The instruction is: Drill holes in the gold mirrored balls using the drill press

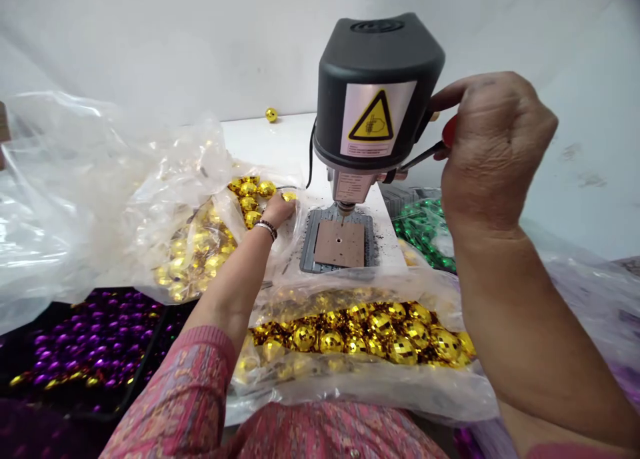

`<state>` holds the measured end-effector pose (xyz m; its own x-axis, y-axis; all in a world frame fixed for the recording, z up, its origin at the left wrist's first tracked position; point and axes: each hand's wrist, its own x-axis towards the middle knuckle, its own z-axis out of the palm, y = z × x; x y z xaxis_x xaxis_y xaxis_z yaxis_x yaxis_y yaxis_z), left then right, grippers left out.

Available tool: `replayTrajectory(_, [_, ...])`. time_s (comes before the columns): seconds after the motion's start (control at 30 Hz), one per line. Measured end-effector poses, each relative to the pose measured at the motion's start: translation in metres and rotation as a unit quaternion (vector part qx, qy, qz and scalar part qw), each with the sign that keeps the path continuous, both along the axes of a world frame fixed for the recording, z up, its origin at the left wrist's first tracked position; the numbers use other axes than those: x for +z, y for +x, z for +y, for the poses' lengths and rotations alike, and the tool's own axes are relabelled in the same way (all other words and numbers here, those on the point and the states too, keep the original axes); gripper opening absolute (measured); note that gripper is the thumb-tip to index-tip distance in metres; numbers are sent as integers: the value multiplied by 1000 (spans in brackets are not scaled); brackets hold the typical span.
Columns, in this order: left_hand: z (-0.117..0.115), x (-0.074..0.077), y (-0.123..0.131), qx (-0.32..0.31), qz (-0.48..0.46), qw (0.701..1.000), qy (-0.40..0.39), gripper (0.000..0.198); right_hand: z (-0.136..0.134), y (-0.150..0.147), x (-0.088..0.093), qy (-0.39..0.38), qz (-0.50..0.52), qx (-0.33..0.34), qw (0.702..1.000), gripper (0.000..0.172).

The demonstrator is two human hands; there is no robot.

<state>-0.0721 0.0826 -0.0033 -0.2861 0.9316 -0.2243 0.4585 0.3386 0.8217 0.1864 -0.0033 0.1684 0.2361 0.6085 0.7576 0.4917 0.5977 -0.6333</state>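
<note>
My left hand point(280, 210) is at the mouth of a clear plastic bag point(190, 179), its fingers closed around a gold faceted ball point(289, 196). Part of the fingers is hidden behind the hand. More gold balls point(249, 202) lie in the bag just left of it. My right hand point(493, 145) is raised beside a black bench drill press point(380, 59), fingers wrapped round its red-knobbed feed lever point(449, 132). Below the chuck point(345, 209), a brown square plate point(340, 242) with a small hole rests on the grey base point(309, 249); no ball sits on it.
A plastic bag of gold balls point(380, 329) lies open in front of me. Purple balls point(95, 339) fill a black crate at the left. Green balls point(425, 225) lie right of the white table point(300, 132). One gold ball point(271, 115) rests near the wall.
</note>
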Motion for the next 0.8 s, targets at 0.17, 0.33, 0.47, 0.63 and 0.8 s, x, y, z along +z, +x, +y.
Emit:
replayTrajectory(0.17, [-37, 34, -6, -19, -192, 980, 46, 36, 1, -1, 2, -20, 10, -21, 1000, 35])
replayTrajectory(0.33, [-90, 69, -5, -113, -376, 919, 27, 50, 17, -3, 15, -62, 61, -17, 996, 34])
replayTrajectory(0.47, [-116, 69, 7, -158, -407, 900, -7, 60, 39, -2, 27, -134, 69, -21, 988, 36])
replayTrajectory(0.63, [-117, 48, 24, -185, -381, 904, -55, 69, 49, -2, 30, -161, 73, -32, 984, 40])
replayTrajectory(0.8, [-108, 31, 45, -178, -247, 952, -47, 69, 48, -5, 27, -136, 90, -22, 986, 44])
